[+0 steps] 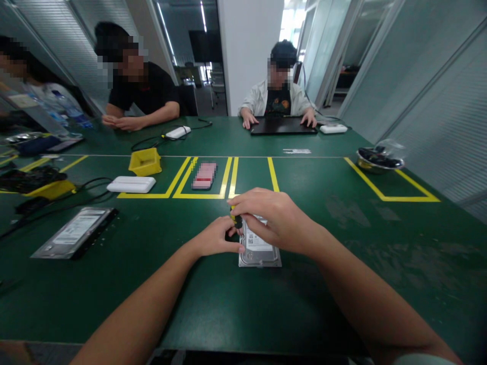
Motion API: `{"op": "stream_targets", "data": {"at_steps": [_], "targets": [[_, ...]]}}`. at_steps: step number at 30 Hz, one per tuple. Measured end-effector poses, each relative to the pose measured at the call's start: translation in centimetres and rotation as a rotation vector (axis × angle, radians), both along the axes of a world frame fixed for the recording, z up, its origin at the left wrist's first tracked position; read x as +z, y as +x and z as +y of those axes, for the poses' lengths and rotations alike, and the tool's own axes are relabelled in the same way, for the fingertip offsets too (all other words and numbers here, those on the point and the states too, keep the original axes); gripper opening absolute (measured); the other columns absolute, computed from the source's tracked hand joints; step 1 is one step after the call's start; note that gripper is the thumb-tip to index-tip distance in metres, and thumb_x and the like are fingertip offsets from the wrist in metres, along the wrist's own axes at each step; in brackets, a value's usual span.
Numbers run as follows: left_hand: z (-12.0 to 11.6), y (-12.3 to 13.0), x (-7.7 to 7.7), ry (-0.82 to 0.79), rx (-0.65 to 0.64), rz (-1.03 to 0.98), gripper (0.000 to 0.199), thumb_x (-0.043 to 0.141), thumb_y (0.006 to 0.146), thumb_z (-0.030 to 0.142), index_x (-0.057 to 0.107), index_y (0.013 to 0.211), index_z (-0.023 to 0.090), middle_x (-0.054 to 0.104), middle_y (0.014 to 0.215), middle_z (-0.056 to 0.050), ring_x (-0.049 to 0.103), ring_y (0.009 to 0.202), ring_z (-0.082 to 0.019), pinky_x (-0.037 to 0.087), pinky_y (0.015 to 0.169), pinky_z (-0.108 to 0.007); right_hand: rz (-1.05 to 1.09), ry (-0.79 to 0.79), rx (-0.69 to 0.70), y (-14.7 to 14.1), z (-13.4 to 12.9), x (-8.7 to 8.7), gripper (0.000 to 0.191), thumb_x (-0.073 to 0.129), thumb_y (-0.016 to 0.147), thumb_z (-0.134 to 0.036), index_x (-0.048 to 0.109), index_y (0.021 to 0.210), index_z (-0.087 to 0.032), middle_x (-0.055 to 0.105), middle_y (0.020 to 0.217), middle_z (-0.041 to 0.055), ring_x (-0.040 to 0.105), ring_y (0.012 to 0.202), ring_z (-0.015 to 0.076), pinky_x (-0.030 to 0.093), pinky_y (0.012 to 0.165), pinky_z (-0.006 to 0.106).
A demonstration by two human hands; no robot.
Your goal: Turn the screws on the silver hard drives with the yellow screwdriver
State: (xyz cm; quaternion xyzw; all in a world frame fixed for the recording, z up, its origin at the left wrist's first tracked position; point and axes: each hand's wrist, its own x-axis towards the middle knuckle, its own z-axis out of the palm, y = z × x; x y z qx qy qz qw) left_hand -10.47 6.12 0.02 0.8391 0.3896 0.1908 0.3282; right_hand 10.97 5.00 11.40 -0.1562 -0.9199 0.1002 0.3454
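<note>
A silver hard drive with a white label lies flat on the green table in front of me. My right hand arches over it, fingers closed around the black and yellow handle of a screwdriver. The screwdriver stands nearly upright over the drive's left edge; its tip is hidden. My left hand grips the left side of the drive, thumb on the edge and fingers close to the screwdriver. Over to the left lies a second hard drive, touched by neither hand.
Yellow tape marks boxes on the table. Beyond my hands are a pink phone-like object, a yellow bin and a white power strip. A bowl of dark items stands right. Several people sit opposite, one touching a black laptop.
</note>
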Motion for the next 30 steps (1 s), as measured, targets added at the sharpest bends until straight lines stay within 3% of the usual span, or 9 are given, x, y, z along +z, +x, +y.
{"op": "stream_targets", "data": {"at_steps": [5,12,19,26,30], "targets": [[0.12,-0.05,-0.27,0.007,-0.006,-0.014,0.045,0.077,0.07,0.056,0.055,0.078,0.016,0.045,0.072,0.004,0.043,0.066,-0.012,0.031,0.06,-0.024,-0.046,0.009,-0.017,0.14,-0.16,0.14,0.026,0.048,0.09,-0.009,0.068,0.106,-0.012,0.069,0.115,0.0123,0.063,0.107,0.0197,0.051,0.093,0.038],[0.13,-0.28,-0.84,-0.017,0.0,0.012,0.046,0.075,0.07,0.057,0.059,0.085,0.016,0.05,0.076,0.002,0.046,0.072,-0.015,0.034,0.063,-0.025,-0.148,-0.062,-0.077,0.1,-0.92,0.82,0.032,0.047,0.091,-0.013,0.066,0.116,-0.007,0.057,0.105,0.0166,0.055,0.095,0.0216,0.051,0.081,0.038],[-0.06,-0.1,-0.18,-0.012,0.031,0.023,0.048,0.076,0.068,0.058,0.053,0.076,0.017,0.047,0.073,0.003,0.042,0.067,-0.013,0.033,0.061,-0.025,-0.138,-0.067,-0.009,-0.14,-0.38,0.47,0.034,0.041,0.093,-0.007,0.063,0.119,-0.009,0.061,0.117,0.0162,0.056,0.109,0.0207,0.048,0.096,0.038],[-0.06,-0.02,-0.29,-0.029,0.046,0.033,0.048,0.076,0.068,0.06,0.055,0.076,0.016,0.046,0.072,0.003,0.044,0.068,-0.013,0.032,0.06,-0.024,-0.141,-0.087,-0.085,-0.2,-0.43,0.65,0.02,0.054,0.094,-0.018,0.068,0.104,-0.009,0.062,0.099,0.0121,0.058,0.089,0.0189,0.052,0.078,0.034],[0.0,0.01,-0.18,-0.019,0.021,0.009,0.047,0.076,0.069,0.058,0.057,0.08,0.016,0.046,0.073,0.003,0.044,0.068,-0.013,0.033,0.061,-0.025,-0.062,-0.065,-0.028,-0.09,-0.29,0.23,0.023,0.051,0.093,-0.014,0.066,0.109,-0.009,0.064,0.113,0.0154,0.061,0.103,0.0202,0.053,0.089,0.036]]}}
